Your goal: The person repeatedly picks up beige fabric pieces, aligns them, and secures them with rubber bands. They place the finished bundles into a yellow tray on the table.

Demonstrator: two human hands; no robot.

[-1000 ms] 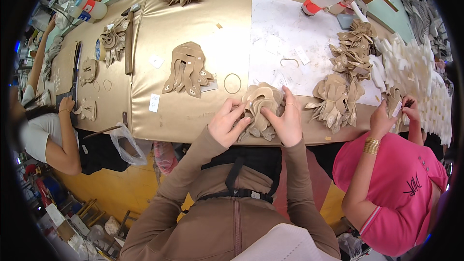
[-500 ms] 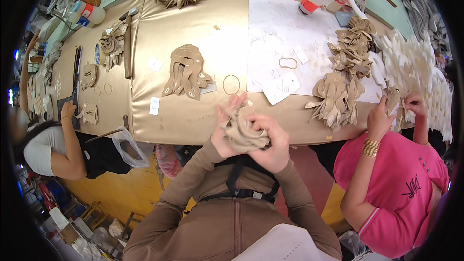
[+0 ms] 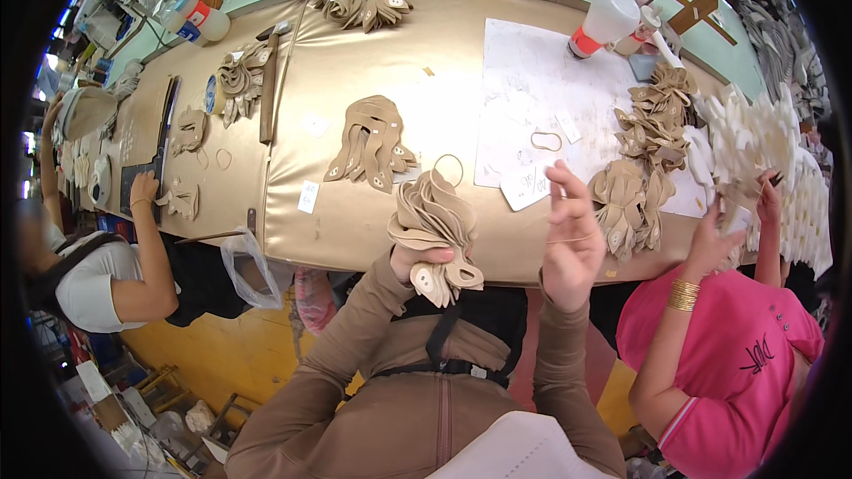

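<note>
My left hand (image 3: 417, 263) grips a bundle of beige cut pieces (image 3: 433, 217) near the table's front edge. The layered pieces fan upward, and their rounded ends with small holes hang below my fingers. To the right, my right hand (image 3: 571, 248) is raised and open, slightly blurred, with a thin elastic band (image 3: 577, 239) around it. Just behind the bundle, part of another elastic band (image 3: 457, 162) lies on the gold table cover. A loose stack of similar beige pieces (image 3: 368, 142) rests farther back on the left.
Right of centre lie a white board (image 3: 524, 62), a white tag (image 3: 525, 186) and more beige bundles (image 3: 621, 200). Bottles (image 3: 603, 22) stand at the back. A co-worker in pink (image 3: 710, 337) works at the right, another in white (image 3: 115, 279) at the left.
My right hand has left the bundle and moved right and up. My left hand alone now holds the bundle, turned so its holed ends point down. The view has shifted slightly.
</note>
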